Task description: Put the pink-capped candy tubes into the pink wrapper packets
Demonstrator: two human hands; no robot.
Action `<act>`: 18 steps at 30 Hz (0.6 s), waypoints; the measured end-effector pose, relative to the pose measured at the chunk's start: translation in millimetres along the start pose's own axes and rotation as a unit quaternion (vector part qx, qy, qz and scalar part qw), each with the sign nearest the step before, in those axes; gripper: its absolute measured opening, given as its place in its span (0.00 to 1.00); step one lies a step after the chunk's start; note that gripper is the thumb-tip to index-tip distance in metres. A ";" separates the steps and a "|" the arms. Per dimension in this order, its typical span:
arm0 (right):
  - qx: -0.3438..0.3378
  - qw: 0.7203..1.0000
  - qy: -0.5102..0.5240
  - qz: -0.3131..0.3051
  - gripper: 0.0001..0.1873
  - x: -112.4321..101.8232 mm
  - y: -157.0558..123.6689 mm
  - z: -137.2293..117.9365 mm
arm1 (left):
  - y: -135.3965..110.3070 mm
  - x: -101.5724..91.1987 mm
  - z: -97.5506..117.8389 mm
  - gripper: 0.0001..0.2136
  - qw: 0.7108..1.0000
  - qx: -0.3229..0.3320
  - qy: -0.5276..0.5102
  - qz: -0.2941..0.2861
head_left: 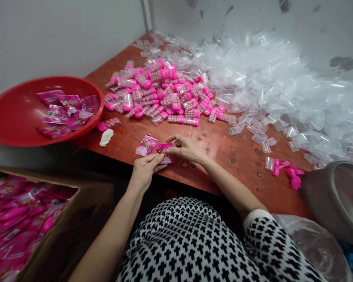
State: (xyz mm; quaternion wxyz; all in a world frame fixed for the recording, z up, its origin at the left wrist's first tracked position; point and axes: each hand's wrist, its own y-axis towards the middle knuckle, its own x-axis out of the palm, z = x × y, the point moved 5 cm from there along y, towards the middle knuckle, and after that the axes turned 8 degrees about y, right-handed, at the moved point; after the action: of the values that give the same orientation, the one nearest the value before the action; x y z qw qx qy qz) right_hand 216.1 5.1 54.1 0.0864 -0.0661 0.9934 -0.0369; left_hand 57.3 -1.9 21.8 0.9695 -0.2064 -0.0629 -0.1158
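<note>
In the head view, my left hand [145,170] pinches the lower edge of a small pink printed packet [164,148] near the front edge of the table. My right hand [186,149] has its thumb and fingers closed on the same packet's right side, with the fingertips partly hidden. Just left of it lies another pink packet [146,145], partly overlapped by the held one. Further back is a pile of clear tubes with pink caps [164,92], filled with small pink balls.
A red basin [14,113] of pink packets stands at left, with a crumpled white wad [106,138] nearby. Below is a cardboard box [85,196] of pink packets. Empty clear tubes [267,78] heap up at right, near pink plastic pieces [294,176] and a grey-brown tub [320,188].
</note>
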 end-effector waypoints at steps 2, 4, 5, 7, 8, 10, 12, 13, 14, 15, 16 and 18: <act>-0.018 0.983 -0.170 0.067 0.10 -37.9 1.4 -7.3 | -1.3 1.6 -1.8 0.13 0.999 -0.020 -0.032 0.028; 0.007 0.912 -0.356 0.202 0.12 -92.2 2.4 -12.3 | -2.8 2.4 -3.9 0.12 0.995 -0.039 -0.071 0.052; 0.044 0.866 -0.432 0.248 0.15 -119.5 2.5 -11.4 | -3.3 3.1 -4.9 0.11 0.993 -0.050 -0.091 0.060; 0.125 0.786 -0.537 0.280 0.20 -166.7 1.8 -3.5 | -3.7 4.9 -6.2 0.08 0.986 -0.071 -0.132 0.073; 0.153 0.764 -0.567 0.269 0.20 -184.0 1.1 2.7 | -3.6 6.0 -6.3 0.07 0.981 -0.080 -0.156 0.081; 0.184 0.749 -0.604 0.200 0.20 -202.2 -0.8 17.8 | -3.3 8.4 -5.8 0.05 0.967 -0.093 -0.213 0.100; 0.176 0.737 -0.635 0.148 0.17 -202.1 -6.1 27.1 | -2.9 11.1 -5.2 0.05 0.951 -0.106 -0.269 0.114; 0.165 0.732 -0.648 0.133 0.16 -196.3 -9.9 28.9 | -2.6 12.6 -5.1 0.05 0.943 -0.114 -0.291 0.116; 0.156 0.727 -0.655 0.133 0.16 -188.0 -14.9 28.3 | -2.3 13.7 -4.9 0.05 0.937 -0.119 -0.308 0.118; 0.143 0.727 -0.655 0.149 0.16 -177.1 -21.0 24.9 | -2.1 14.4 -4.8 0.04 0.931 -0.123 -0.323 0.119; 0.124 0.737 -0.640 0.181 0.16 -163.7 -28.6 19.1 | -1.8 14.7 -4.6 0.04 0.926 -0.123 -0.336 0.120; 0.079 0.801 -0.543 0.240 0.17 -128.3 -47.1 6.3 | -1.9 14.9 -4.4 0.04 0.918 -0.118 -0.359 0.121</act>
State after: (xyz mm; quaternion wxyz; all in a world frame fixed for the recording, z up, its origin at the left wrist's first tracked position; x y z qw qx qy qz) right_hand 348.4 -24.1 73.3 0.6226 0.1721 0.7617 -0.0515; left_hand 71.6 -8.4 21.0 0.8569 -0.3535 -0.3671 0.0778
